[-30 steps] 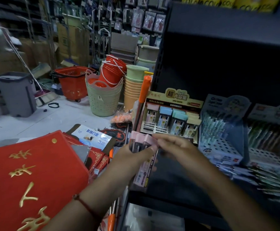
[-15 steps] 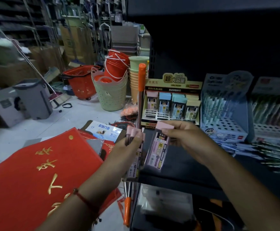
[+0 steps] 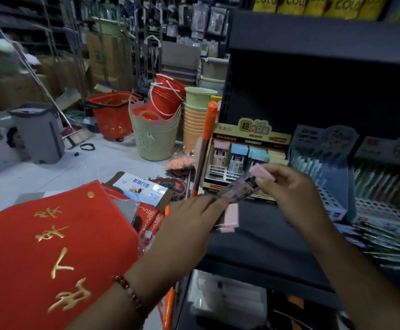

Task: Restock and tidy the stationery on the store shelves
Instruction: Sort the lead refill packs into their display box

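Observation:
My right hand (image 3: 291, 189) pinches a pink-capped lead refill case (image 3: 246, 185) by its cap, tilted and lifted in front of the display box (image 3: 249, 139) of pink, blue and yellow refill cases on the dark shelf (image 3: 253, 236). My left hand (image 3: 189, 220) grips a small bundle of more pink refill cases (image 3: 231, 217) just below, at the shelf's left edge. The bundle is mostly hidden behind the fingers.
Pen display racks (image 3: 325, 167) stand to the right on the same shelf, with loose pens (image 3: 384, 232) lying in front. An orange-handled pole (image 3: 205, 148) leans at the shelf's left end. A red mat (image 3: 51, 253), baskets (image 3: 153, 134) and buckets crowd the floor to the left.
My right hand has lifted the single refill case up and right toward the display box, tilting it. My left hand has stayed low with its bundle.

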`<state>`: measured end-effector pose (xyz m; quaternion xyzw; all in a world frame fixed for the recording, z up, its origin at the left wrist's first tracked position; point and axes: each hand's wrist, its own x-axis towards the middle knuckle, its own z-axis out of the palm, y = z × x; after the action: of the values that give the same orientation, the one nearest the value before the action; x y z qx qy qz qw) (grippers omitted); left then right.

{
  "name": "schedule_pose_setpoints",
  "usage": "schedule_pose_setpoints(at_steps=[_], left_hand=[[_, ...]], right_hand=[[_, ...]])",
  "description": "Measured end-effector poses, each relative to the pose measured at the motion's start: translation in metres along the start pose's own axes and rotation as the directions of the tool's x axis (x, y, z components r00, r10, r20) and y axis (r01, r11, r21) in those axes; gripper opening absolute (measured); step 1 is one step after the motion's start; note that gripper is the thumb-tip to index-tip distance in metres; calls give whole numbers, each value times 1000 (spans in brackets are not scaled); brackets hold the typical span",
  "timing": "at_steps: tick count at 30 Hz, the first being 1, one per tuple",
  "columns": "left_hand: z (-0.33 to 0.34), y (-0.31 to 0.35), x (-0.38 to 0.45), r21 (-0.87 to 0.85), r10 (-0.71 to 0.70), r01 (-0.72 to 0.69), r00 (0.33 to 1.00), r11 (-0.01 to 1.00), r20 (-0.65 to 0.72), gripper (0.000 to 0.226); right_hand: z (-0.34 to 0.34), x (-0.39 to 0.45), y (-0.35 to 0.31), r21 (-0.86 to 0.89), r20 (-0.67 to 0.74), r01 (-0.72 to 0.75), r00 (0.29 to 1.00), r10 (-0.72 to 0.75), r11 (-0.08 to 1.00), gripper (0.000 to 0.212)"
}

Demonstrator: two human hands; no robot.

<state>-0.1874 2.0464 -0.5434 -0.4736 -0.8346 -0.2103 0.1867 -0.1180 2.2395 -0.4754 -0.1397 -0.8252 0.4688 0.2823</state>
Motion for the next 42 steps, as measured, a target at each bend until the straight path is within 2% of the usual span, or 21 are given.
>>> schedule_pose_setpoints(at_steps=[3, 7, 11, 15, 20, 25, 29, 32, 37, 42], left_hand=[[7, 3, 4, 44, 56, -55, 998, 998, -27, 82], [14, 3, 7, 167, 96, -98, 995, 981, 19, 73], [26, -5, 9, 179, 62, -73, 996, 981, 68, 78], [30, -26, 17, 100, -41, 32, 995, 994, 88, 88], [24, -43, 31, 55, -157, 155, 986, 986, 49, 84], [29, -44, 39, 10, -140, 140, 990, 990, 2, 80], [32, -42, 42, 9, -145, 145, 989, 989, -17, 78], [34, -42, 42, 21, -150, 150, 989, 988, -14, 73], [35, -40, 39, 31, -146, 146, 989, 989, -29, 65], [32, -38, 39, 34, -160, 161, 987, 986, -27, 65]], right_hand=[[11, 9, 14, 3, -34, -1, 999, 1, 1000, 29], [18, 21, 17, 37, -96, 34, 995, -30, 999, 31], [26, 33, 26, 41, -148, 30, 989, -24, 999, 26], [40, 64, 28, 69, -228, 7, 974, 9, 998, 21], [64, 110, 17, -21, -163, 49, 985, -52, 999, 23], [73, 140, 15, -256, -83, 114, 987, -139, 960, 28], [67, 145, 12, -377, -50, 170, 978, -204, 911, 26], [65, 142, 15, -387, -58, 156, 979, -193, 909, 27], [80, 132, 23, -446, 58, 247, 967, -247, 860, 30], [88, 136, 21, -455, 91, 255, 967, -240, 853, 31]])
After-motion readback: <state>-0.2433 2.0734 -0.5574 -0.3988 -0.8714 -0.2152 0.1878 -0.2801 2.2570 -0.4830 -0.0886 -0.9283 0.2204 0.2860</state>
